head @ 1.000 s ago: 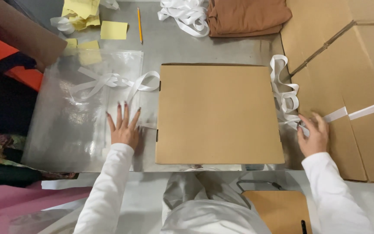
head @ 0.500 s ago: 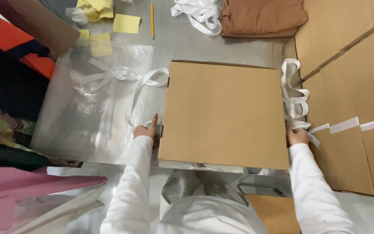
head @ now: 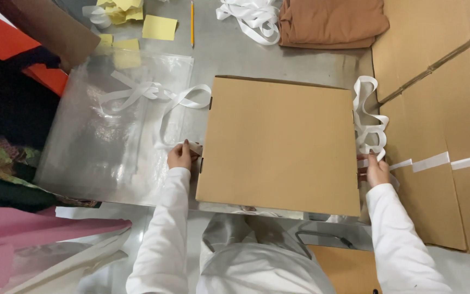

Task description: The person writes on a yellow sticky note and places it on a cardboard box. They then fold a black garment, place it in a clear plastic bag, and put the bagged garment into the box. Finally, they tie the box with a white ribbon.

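A flat square brown cardboard box [head: 281,144] lies on a grey metal table [head: 229,54]. My left hand [head: 180,156] pinches a white ribbon [head: 175,103] at the box's left edge. That ribbon runs over a clear plastic bag [head: 110,125] lying to the left. My right hand [head: 376,170] grips the box's right edge, closed on a bunch of looped white ribbon [head: 368,117]. Both arms are in white sleeves.
Large brown cartons [head: 441,109] with white tape stand at the right. At the back lie folded brown cloth [head: 330,22], a heap of white ribbon [head: 251,16], a pencil [head: 192,22] and yellow paper notes [head: 159,27]. Red, black and pink fabric [head: 6,130] sits at the left.
My left hand left the clear bag, where it lay flat, and closed on the ribbon at the box's left edge. My right hand came in to the box's right edge.
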